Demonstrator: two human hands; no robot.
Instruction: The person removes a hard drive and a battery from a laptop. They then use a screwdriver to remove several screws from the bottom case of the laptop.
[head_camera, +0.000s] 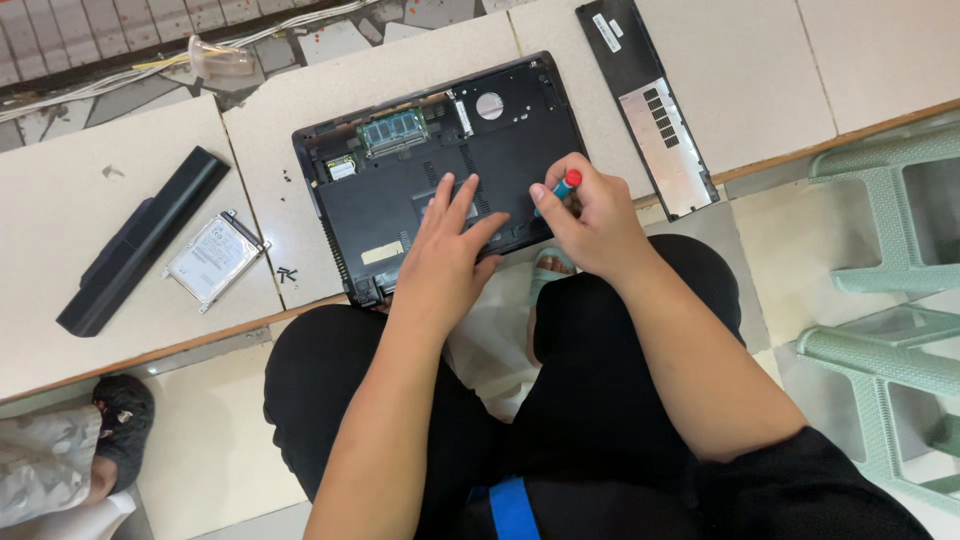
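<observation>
A black laptop (400, 190) lies upside down on the low table, its bottom cover off, with a green memory module (393, 131) exposed. My left hand (447, 250) rests flat on the laptop's underside, fingers spread. My right hand (592, 215) is closed around a small screwdriver with a red and blue handle (566, 185), its tip down on the laptop's near right area.
A long black battery (140, 240) and a silver hard drive (213, 259) lie left of the laptop, with tiny screws (287, 273) beside them. The removed black cover panel (647, 100) lies to the right. Green plastic stools (890, 260) stand at right. Another person's foot (120, 425) shows at lower left.
</observation>
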